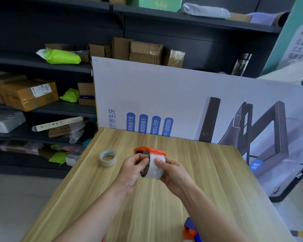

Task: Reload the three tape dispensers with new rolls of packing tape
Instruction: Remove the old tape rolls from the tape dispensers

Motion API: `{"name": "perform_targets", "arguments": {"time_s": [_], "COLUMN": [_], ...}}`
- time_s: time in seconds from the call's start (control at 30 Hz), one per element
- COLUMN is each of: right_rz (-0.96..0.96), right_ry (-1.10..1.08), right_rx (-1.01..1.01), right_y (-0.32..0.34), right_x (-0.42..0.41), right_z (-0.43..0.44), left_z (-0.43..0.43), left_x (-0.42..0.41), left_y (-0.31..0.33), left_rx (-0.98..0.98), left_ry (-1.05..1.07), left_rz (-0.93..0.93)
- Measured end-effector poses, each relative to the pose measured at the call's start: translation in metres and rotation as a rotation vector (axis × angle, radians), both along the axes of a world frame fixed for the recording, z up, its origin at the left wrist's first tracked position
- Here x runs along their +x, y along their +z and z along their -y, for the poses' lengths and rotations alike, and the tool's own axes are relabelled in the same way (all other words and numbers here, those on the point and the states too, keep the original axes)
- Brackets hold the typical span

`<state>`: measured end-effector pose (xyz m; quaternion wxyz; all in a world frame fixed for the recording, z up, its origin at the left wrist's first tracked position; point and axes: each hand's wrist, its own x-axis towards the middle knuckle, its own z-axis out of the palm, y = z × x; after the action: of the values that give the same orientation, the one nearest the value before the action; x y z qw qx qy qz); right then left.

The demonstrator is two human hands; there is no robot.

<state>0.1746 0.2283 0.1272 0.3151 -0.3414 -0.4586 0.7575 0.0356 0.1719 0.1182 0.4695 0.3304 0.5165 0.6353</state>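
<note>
Orange dispenser (150, 150) is showing just behind the roll (156, 167) that both hands are gripping above the worktop (208, 172): left hand (132, 169) fingers (143, 160) pinching its brown core, right hand (171, 172) curling round its white side.

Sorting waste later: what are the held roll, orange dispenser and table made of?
The roll: glossy whitish plastic film with sheen, on a brown core, likely cardboard. The dispenser: smooth orange, probably plastic. The table: pale streaked wood grain, matte; possibly laminate.
</note>
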Motion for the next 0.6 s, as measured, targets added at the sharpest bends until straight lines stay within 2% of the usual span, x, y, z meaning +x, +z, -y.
{"name": "perform_targets", "arguments": {"time_s": [0.2, 0.37, 0.5, 0.6], "right_rz": [-0.064, -0.041, -0.035, -0.016], "right_ry": [-0.001, -0.037, -0.094, -0.103], "right_rx": [-0.047, -0.07, -0.105, -0.08], "right_y": [0.009, 0.01, 0.01, 0.008], "right_x": [-0.005, -0.009, -0.013, -0.01], "right_z": [0.005, 0.01, 0.011, 0.009], "left_z": [0.004, 0.006, 0.007, 0.006], "left_x": [0.001, -0.007, 0.0, 0.004], "left_y": [0.002, 0.003, 0.007, 0.005], "left_rx": [0.029, 0.017, -0.018, -0.018], "left_ry": [-0.111, -0.162, -0.068, 0.033], "left_rz": [-0.003, 0.083, 0.133, 0.095]}}
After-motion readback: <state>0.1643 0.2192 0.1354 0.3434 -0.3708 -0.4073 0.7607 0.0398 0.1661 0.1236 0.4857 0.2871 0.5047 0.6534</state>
